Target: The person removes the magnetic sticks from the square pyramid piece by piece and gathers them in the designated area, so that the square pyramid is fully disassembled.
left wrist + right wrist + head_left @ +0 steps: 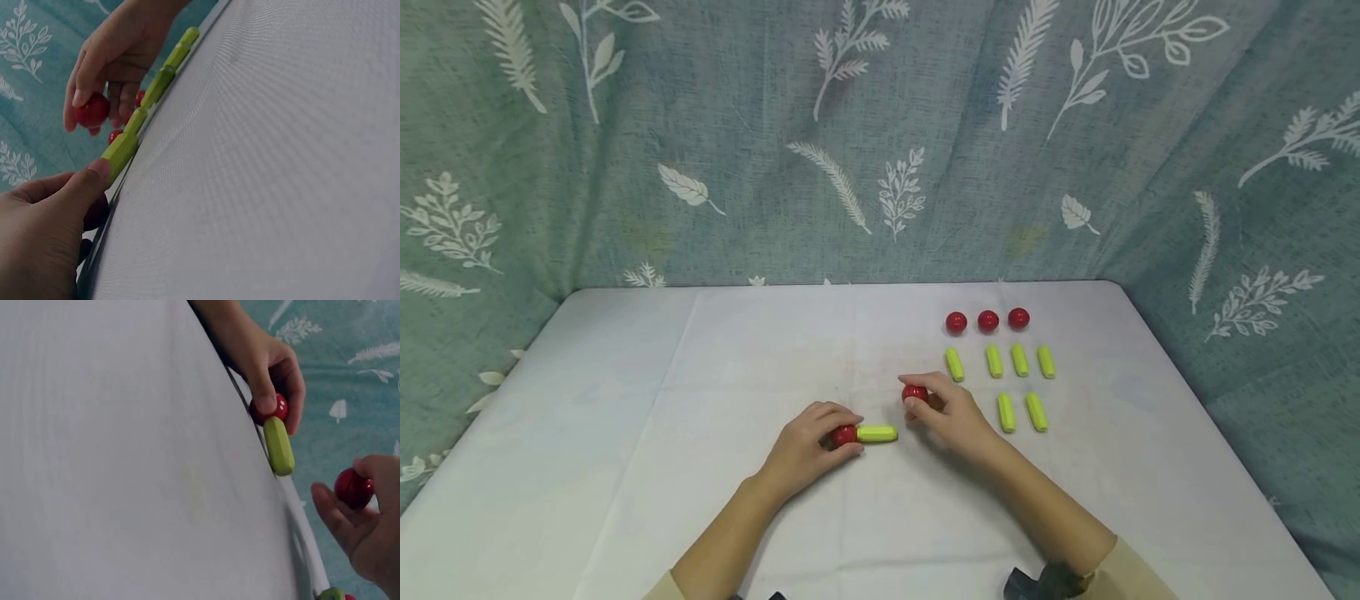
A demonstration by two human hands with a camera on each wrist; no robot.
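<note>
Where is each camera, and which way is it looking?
Head: looks down at the white table; both forearms show.
Left wrist: low behind the left hand, facing the right hand.
Right wrist: low, facing the left hand; right hand's fingers show.
All share the glossy red ball and smooth green peg.

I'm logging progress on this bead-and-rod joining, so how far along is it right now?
Barely started. One red ball sits against a green rod, held by the left hand. The right hand pinches a second red ball, not yet attached. Left over: three red balls and six loose green rods on the table.
</note>
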